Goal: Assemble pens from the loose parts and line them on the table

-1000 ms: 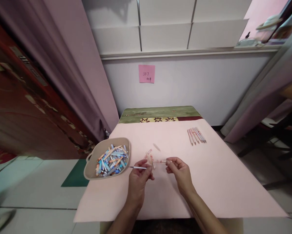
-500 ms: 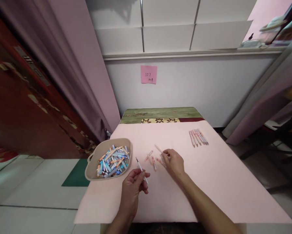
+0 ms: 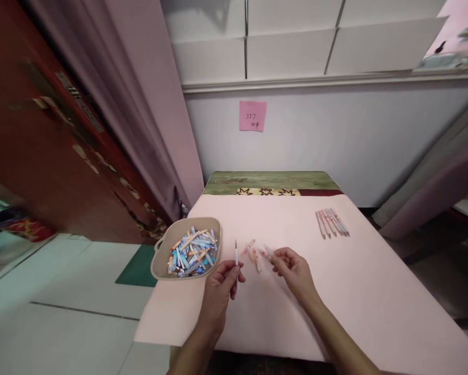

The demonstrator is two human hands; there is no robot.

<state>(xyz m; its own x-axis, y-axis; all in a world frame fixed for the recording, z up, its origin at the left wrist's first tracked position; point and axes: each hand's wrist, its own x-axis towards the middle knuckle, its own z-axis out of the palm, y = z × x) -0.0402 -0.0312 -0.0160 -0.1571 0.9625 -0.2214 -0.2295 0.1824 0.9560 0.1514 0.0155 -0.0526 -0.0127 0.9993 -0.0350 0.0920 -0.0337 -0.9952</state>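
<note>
My left hand (image 3: 221,286) pinches a slim white pen refill (image 3: 236,255) with a dark tip, held nearly upright over the table. To its right, my right hand (image 3: 295,273) has thumb and fingers closed on a translucent pen barrel (image 3: 269,253), which is blurred by motion. Between the hands lie several small clear and pink pen parts (image 3: 255,255) on the pink table cover. At the far right of the cover, several pens (image 3: 332,223) with pinkish patterns lie side by side in a row.
On the left stands a beige basket (image 3: 155,260) filled with blue, white and orange pen parts. The table's patterned green far end (image 3: 273,179) shows beyond the pink cover (image 3: 359,291). A pink note (image 3: 253,115) is stuck to the wall behind.
The refill in my left hand has turned from a slant to nearly upright. My right hand has drawn back slightly from the loose parts with the barrel. The view has shifted left.
</note>
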